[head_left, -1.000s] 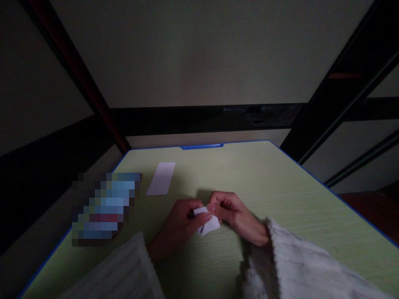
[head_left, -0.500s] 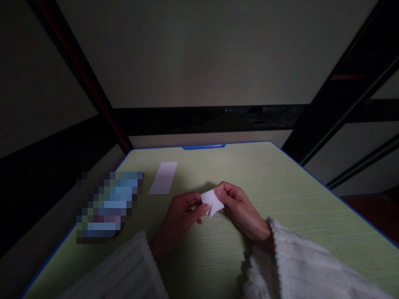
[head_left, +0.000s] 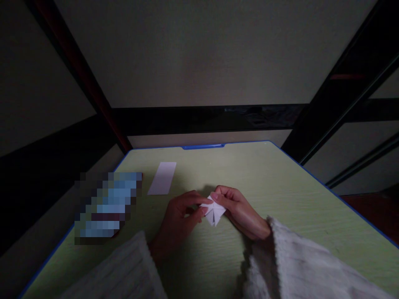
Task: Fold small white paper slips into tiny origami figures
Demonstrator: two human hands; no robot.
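Observation:
Between my two hands is a small piece of folded white paper (head_left: 215, 214), held just above the table. Its lower part shows pointed flaps with a dark slit down the middle. My left hand (head_left: 182, 214) pinches the paper's left side between thumb and forefinger. On the other side, my right hand (head_left: 238, 209) grips the upper right of it, thumb on top and fingers curled behind. The fingers hide parts of the folds and the underside.
A pale green wood-grain table (head_left: 280, 178) with a blue edge lies under my hands. At its back left rests a flat white paper strip (head_left: 162, 178). A pixelated, blurred-out object (head_left: 109, 207) lies at the left edge. Behind stands a panelled wall (head_left: 202, 54).
The folded paper has turned and now points downward, with its flaps and slit more visible. My left forefinger has come over the paper's top, and my right hand has shifted slightly.

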